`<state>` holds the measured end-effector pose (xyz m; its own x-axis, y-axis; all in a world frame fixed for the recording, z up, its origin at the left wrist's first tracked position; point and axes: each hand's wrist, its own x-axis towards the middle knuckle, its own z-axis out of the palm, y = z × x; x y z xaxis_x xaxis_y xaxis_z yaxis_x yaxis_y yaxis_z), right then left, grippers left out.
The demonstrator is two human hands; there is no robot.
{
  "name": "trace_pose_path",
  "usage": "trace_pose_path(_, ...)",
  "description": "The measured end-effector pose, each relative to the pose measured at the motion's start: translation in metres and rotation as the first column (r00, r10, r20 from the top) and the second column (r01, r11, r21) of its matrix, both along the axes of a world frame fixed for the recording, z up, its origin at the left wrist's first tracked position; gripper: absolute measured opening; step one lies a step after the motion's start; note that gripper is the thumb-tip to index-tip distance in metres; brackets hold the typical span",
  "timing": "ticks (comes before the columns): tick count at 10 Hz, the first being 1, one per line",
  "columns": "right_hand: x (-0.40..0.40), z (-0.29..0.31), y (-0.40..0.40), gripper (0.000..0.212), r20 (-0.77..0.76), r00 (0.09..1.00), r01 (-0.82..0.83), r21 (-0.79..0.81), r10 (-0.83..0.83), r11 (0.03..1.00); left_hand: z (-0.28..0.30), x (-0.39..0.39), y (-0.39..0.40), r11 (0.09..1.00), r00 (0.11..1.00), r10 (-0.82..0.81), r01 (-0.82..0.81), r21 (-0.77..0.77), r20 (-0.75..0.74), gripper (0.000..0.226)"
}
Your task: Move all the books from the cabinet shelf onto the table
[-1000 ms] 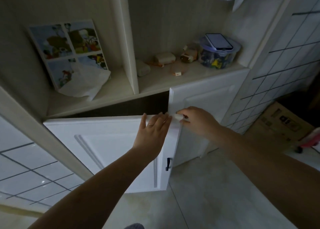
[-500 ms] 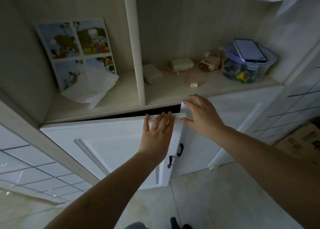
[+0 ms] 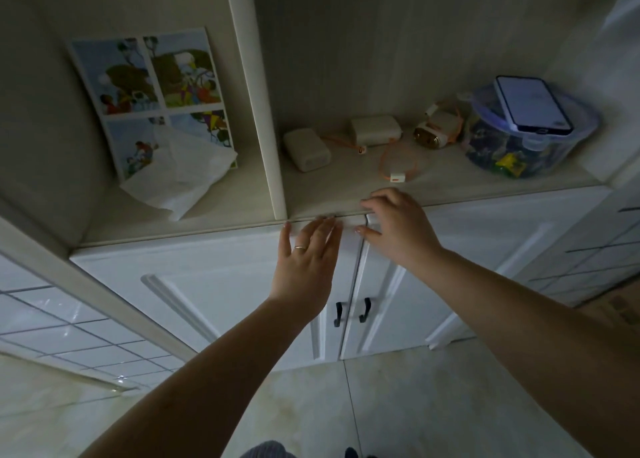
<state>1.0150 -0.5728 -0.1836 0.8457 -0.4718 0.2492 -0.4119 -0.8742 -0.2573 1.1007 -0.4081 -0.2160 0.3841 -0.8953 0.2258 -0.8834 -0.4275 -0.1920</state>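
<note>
You have pushed both white panelled cabinet doors (image 3: 214, 284) shut; before, they stood ajar. Your left hand (image 3: 306, 260) presses flat, fingers straight and together; your right hand (image 3: 398, 229) rests with loosely bent fingers, holding nothing. The thin picture book (image 3: 152, 97) leans untouched in the left shelf compartment.

The cabinet doors (image 3: 214, 284) look smooth and white, the shelf (image 3: 194, 222) like pale wood, the floor tiles (image 3: 415, 405) shiny.
</note>
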Motion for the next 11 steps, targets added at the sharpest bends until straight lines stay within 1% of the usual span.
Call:
trace_pose_path(2, 0.001, -0.010, -0.005, 0.044, 0.096, 0.995, -0.016, -0.028, 0.018, 0.999, -0.005, 0.002, -0.001, 0.999, 1.000, -0.021, 0.020, -0.049, -0.004, 0.075)
trace_pose_path(3, 0.001, -0.011, -0.005, 0.044, 0.105, 0.994, -0.022, -0.034, 0.025, 0.999, -0.005, 0.002, -0.001, 0.999, 1.000, -0.019, 0.019, -0.036, -0.010, 0.075)
trace_pose_path(5, 0.001, -0.010, -0.003, 0.044, 0.082, 0.997, -0.011, -0.029, 0.013, 1.000, -0.002, 0.003, 0.000, 1.000, 1.000, -0.016, 0.016, -0.025, -0.020, 0.076)
trace_pose_path(6, 0.001, -0.009, -0.001, 0.044, 0.080, 0.997, 0.006, -0.021, -0.005, 1.000, 0.000, 0.003, 0.000, 1.000, 0.999, -0.016, 0.015, -0.023, -0.037, 0.079)
trace_pose_path(7, 0.002, -0.004, 0.004, 0.045, 0.044, 0.999, 0.027, -0.016, -0.026, 1.000, 0.003, 0.001, 0.000, 1.000, 0.998, -0.004, 0.003, -0.013, -0.070, 0.083)
trace_pose_path(8, 0.004, 0.001, 0.008, 0.048, -0.003, 0.999, 0.042, -0.004, -0.042, 0.999, 0.008, 0.000, 0.002, 1.000, 0.990, -0.018, 0.021, 0.015, -0.142, 0.080)
trace_pose_path(9, 0.002, 0.008, 0.015, 0.056, -0.102, 0.993, 0.063, 0.040, -0.058, 0.997, 0.012, 0.004, 0.004, 0.998, 0.978, -0.047, 0.052, 0.020, -0.204, 0.077)
trace_pose_path(10, -0.011, 0.008, 0.029, 0.061, -0.103, 0.994, 0.035, 0.076, -0.027, 0.996, 0.013, 0.006, 0.016, 0.994, 0.945, -0.105, 0.086, -0.074, -0.311, 0.071)
trace_pose_path(11, -0.027, 0.005, 0.050, 0.062, -0.054, 0.998, 0.043, 0.199, -0.033, 0.979, 0.011, 0.001, 0.037, 0.980, 0.863, -0.155, 0.074, -0.184, -0.481, 0.064)
